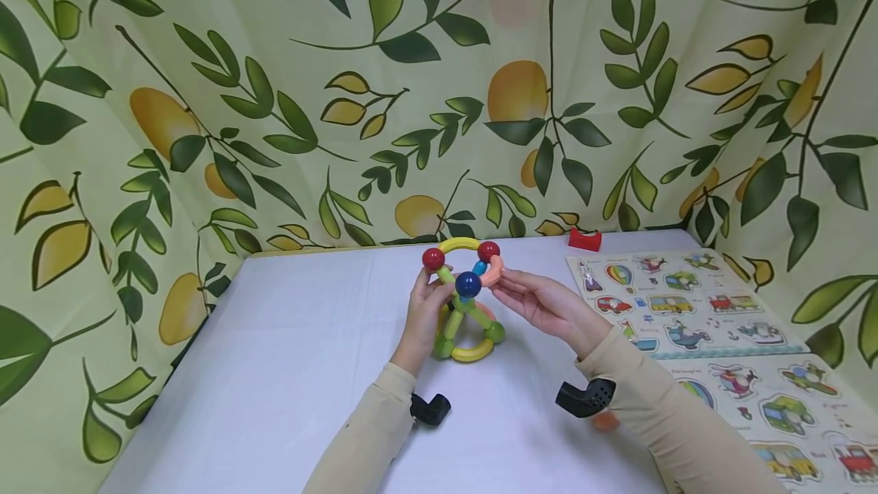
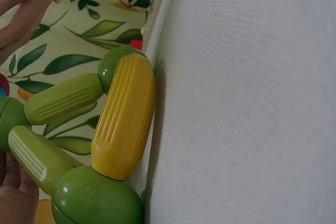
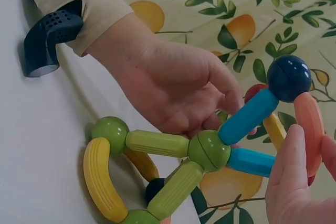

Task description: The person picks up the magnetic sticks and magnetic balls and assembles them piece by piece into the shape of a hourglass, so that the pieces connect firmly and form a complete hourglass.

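Note:
A toy frame of magnetic balls and sticks stands upright on the table, with a yellow curved stick (image 2: pixel 124 116) and green balls (image 3: pixel 110 134) at its base. Higher up, blue sticks (image 3: pixel 249 115) rise from a central green ball (image 3: pixel 210 151). Red balls (image 1: pixel 434 258), a dark blue ball (image 1: pixel 469 285) and another yellow curved stick (image 1: pixel 459 244) form the top. My left hand (image 1: pixel 427 316) grips the frame's upper left side; its fingertips are partly hidden. With thumb and fingers, my right hand (image 1: pixel 546 306) pinches a pink curved stick (image 1: pixel 493 273), whose ends meet the dark blue ball and a red ball.
Two picture puzzle boards (image 1: pixel 652 354) lie along the table's right side. Near the back edge sits a small red block (image 1: pixel 585 239). Leaf-patterned cloth (image 1: pixel 439 97) hangs behind the white table (image 1: pixel 309 311). Black wrist devices (image 1: pixel 586 398) jut from both sleeves.

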The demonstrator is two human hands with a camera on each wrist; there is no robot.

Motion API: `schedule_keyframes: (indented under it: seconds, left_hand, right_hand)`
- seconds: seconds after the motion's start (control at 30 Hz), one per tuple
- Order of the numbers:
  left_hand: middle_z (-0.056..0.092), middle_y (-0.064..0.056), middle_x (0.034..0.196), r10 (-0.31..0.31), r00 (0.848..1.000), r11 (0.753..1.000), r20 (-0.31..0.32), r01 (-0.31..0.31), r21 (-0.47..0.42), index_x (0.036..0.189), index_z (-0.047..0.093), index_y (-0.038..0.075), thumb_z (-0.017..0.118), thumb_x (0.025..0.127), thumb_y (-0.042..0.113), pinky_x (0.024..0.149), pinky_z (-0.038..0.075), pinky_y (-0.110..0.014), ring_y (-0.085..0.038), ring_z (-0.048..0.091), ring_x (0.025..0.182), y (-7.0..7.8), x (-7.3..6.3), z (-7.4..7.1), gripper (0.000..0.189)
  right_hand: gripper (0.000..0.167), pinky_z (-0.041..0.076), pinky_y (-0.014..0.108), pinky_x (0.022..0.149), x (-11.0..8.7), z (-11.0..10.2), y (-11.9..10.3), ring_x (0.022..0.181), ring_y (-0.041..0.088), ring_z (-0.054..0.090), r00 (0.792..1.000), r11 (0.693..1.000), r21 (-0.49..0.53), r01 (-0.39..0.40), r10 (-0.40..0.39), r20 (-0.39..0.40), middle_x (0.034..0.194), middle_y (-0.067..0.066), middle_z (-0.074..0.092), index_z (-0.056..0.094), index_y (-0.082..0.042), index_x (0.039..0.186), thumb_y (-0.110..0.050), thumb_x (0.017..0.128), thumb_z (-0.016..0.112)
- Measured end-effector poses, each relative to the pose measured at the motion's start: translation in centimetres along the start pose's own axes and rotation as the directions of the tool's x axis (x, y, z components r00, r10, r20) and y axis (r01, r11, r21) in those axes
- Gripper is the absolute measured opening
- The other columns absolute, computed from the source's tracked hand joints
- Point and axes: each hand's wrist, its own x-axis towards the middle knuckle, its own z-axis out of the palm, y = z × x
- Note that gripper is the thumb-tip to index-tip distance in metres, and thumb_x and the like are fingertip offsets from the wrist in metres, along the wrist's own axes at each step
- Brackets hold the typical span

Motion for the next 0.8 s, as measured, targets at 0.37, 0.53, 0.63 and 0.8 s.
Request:
schedule_keyframes:
  seconds: [0.37,0.53,0.63,0.8]
  left_hand:
    - [0.071,-0.007,0.118,-0.004,1.000,1.000,0.002,0.004,0.001,0.133,0.049,0.008,0.055,0.096,0.017,0.113,0.041,-0.046,-0.013,0.064,0.114,0.0,0.2,0.0,0.039]
    - [0.070,-0.011,0.124,-0.013,1.000,1.000,0.016,0.013,0.016,0.131,0.051,0.009,0.053,0.096,0.014,0.112,0.041,-0.046,-0.015,0.063,0.117,0.3,0.1,-0.4,0.036]
    - [0.067,-0.017,0.129,-0.017,0.999,1.000,0.045,0.016,0.019,0.126,0.052,0.008,0.051,0.093,0.010,0.111,0.041,-0.043,-0.020,0.062,0.121,0.5,0.2,-0.7,0.033]
    - [0.062,-0.024,0.134,-0.002,0.991,1.000,0.133,0.000,0.012,0.116,0.051,0.004,0.051,0.090,0.004,0.113,0.042,-0.044,-0.027,0.061,0.125,0.6,0.4,-1.1,0.027]
  right_hand:
    - [0.053,0.053,0.040,0.103,2.0,-3.6,2.3,0.115,0.025,0.065,0.986,0.637,-0.770,-0.039,-0.100,-0.133,0.140,0.023,0.056,0.049,0.005,0.140,-0.022,0.097,0.063]
    - [0.047,0.059,0.031,0.085,3.3,-4.1,3.9,0.091,0.016,0.066,0.983,0.455,-0.884,-0.107,-0.082,-0.161,0.113,0.012,0.070,0.062,0.000,0.126,-0.020,0.087,0.076]
    - [0.040,0.060,0.028,0.078,4.0,-3.9,4.0,0.082,0.013,0.065,0.979,0.413,-0.902,-0.127,-0.094,-0.181,0.104,0.008,0.071,0.065,0.000,0.119,-0.018,0.085,0.077]
    - [0.036,0.060,0.028,0.081,4.6,-4.1,3.0,0.083,0.014,0.065,0.972,0.401,-0.905,-0.145,-0.112,-0.205,0.108,0.010,0.072,0.067,0.000,0.119,-0.015,0.087,0.075]
